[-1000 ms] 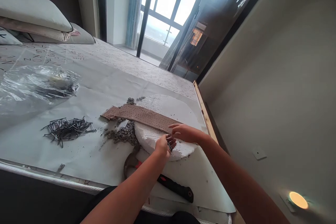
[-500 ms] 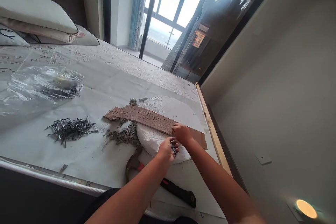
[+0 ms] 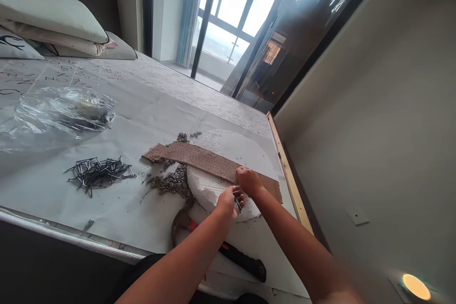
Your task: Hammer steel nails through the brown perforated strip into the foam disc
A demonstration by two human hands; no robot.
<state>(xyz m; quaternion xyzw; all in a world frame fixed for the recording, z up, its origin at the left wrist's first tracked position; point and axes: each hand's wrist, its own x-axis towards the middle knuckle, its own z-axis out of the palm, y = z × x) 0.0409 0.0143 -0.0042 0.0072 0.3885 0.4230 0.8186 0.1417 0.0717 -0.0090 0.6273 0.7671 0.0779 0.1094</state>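
Note:
Several nails [image 3: 237, 204] stick out of my left hand [image 3: 229, 200], which is closed around them at the near edge of a round white foam block [image 3: 204, 187]. Across the foam lies a strip of brown cardboard [image 3: 204, 160] dotted with small holes. My right hand [image 3: 248, 181] is closed with its fingertips against the cardboard's near edge; whatever it pinches is hidden. Partly behind my left forearm, a claw hammer [image 3: 245, 262] with a black and red handle rests on the sheet. A loose pile of nails [image 3: 99, 173] is at the left.
Grey gravel [image 3: 173, 183] is scattered beside the foam. A clear plastic bag [image 3: 64, 114] with dark contents lies far left on the white sheet [image 3: 149, 104]. Folded bedding [image 3: 53, 14] is stacked behind it. A wooden rail [image 3: 288, 171] and a wall border the right side.
Both hands keep nearly the same pose at the cardboard. The whole view has shifted slightly; no object has visibly moved on the sheet.

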